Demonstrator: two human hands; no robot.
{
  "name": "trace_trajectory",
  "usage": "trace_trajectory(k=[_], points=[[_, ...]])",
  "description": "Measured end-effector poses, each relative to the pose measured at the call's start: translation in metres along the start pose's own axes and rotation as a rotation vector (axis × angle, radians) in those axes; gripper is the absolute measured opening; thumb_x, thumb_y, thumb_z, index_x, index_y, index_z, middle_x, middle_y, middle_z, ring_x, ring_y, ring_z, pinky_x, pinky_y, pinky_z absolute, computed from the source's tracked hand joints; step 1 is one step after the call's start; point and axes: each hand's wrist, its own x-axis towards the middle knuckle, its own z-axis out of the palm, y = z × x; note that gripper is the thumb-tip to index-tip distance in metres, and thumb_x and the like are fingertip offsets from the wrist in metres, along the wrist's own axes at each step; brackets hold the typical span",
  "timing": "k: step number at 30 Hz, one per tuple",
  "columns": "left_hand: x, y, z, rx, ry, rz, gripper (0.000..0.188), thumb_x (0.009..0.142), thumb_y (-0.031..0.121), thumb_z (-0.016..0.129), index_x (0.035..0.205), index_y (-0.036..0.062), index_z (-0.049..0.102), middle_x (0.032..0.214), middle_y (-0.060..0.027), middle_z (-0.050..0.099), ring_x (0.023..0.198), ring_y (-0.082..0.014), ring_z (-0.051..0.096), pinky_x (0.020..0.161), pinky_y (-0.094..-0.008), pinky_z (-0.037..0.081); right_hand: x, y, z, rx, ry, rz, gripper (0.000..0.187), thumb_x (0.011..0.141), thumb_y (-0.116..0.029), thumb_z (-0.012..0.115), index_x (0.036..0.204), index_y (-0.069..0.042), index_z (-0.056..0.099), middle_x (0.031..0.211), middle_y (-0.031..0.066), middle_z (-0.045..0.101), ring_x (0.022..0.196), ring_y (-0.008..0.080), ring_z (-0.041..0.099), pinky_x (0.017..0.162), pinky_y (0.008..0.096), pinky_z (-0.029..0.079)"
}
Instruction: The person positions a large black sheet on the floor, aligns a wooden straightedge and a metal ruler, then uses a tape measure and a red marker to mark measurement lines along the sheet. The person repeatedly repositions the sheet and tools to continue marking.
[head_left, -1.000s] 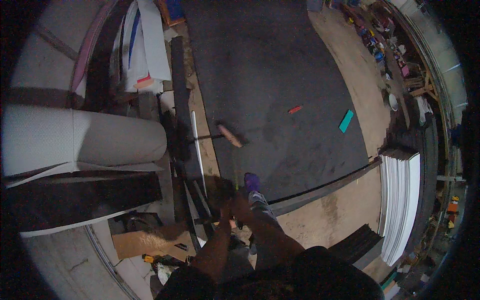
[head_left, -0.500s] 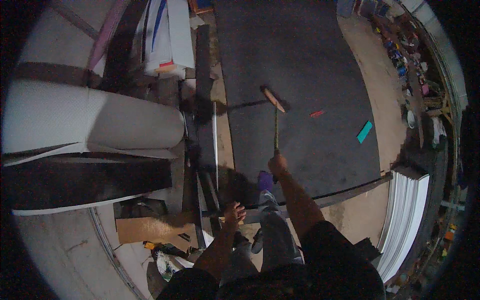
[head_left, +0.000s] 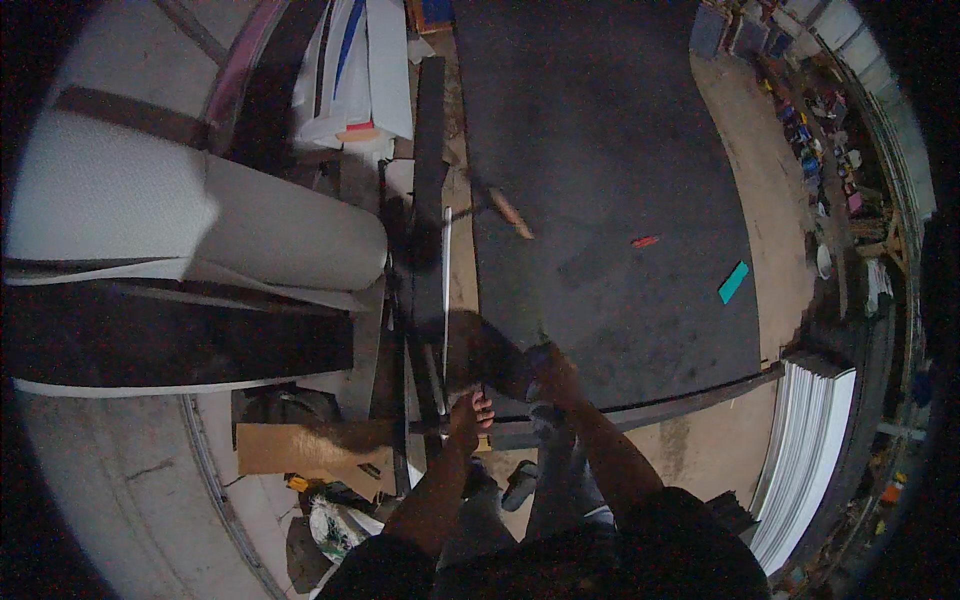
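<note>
Since the earlier frame, the head of the long-handled tool (head_left: pixel 511 214) shifted left and my right hand (head_left: pixel 557 380) drew back toward me, wrapped around the blurred handle. Hands were apart; left hand (head_left: pixel 470 415) curled, couldn't tell whether on anything. Tool head was over the dark sheet (head_left: pixel 620 320), near its left edge; contact unclear. Firm grip, level head, steady movement well clear of the red piece (head_left: pixel 645 241) seemed best.
</note>
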Motion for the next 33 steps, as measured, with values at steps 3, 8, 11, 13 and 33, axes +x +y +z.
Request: trace_trajectory(k=[3,8,11,13,33], points=[[-0.027,0.012,0.015,-0.06,-0.222,0.094,0.046,0.098,0.047,0.061,0.121,0.007,0.062,0.112,-0.012,0.066,0.085,-0.0264,0.068,0.071,-0.0395,0.057,0.027,0.018,0.0,-0.139,-0.002,0.055,0.043,0.098,-0.029,0.058,0.131,-0.002,0.053,0.1,0.0133,0.063,0.085,0.0258,0.063,0.069,0.0422,0.052],[0.014,-0.021,0.027,0.029,-0.012,0.033,0.038,0.099,0.043,0.06,0.114,0.0084,0.063,0.107,-0.0116,0.067,0.086,-0.0242,0.068,0.066,-0.0366,0.056,0.017,-0.012,0.061,-0.158,-0.157,-0.061,0.047,0.096,-0.03,0.061,0.133,-0.002,0.053,0.106,0.0128,0.063,0.091,0.0241,0.063,0.073,0.0418,0.052],[0.053,-0.011,0.044,0.047,-0.094,0.051,0.037,0.099,0.043,0.061,0.114,0.0098,0.061,0.109,-0.0117,0.067,0.088,-0.0251,0.068,0.064,-0.0382,0.056,0.012,-0.038,0.041,-0.133,-0.24,-0.116,0.049,0.096,-0.03,0.063,0.135,-0.002,0.052,0.11,0.0125,0.063,0.094,0.0231,0.063,0.076,0.0415,0.053],[0.074,0.011,0.076,-0.121,-0.388,-0.052,0.039,0.099,0.045,0.06,0.117,0.0102,0.06,0.112,-0.0115,0.066,0.089,-0.0261,0.067,0.065,-0.0407,0.056,0.023,-0.022,-0.002,-0.134,-0.202,-0.086,0.051,0.095,-0.03,0.065,0.136,-0.002,0.052,0.113,0.0123,0.063,0.096,0.0224,0.063,0.077,0.0414,0.053],[0.039,0.125,0.238,0.2,0.027,-0.082,0.049,0.1,0.045,0.056,0.136,0.0117,0.053,0.113,-0.0096,0.064,0.085,-0.0258,0.064,0.081,-0.0462,0.052,0.158,-0.012,-0.059,-0.063,0.086,0.169,0.031,0.095,-0.018,0.057,0.124,-0.006,0.056,0.084,0.0169,0.069,0.07,0.0362,0.067,0.062,0.0475,0.053]])
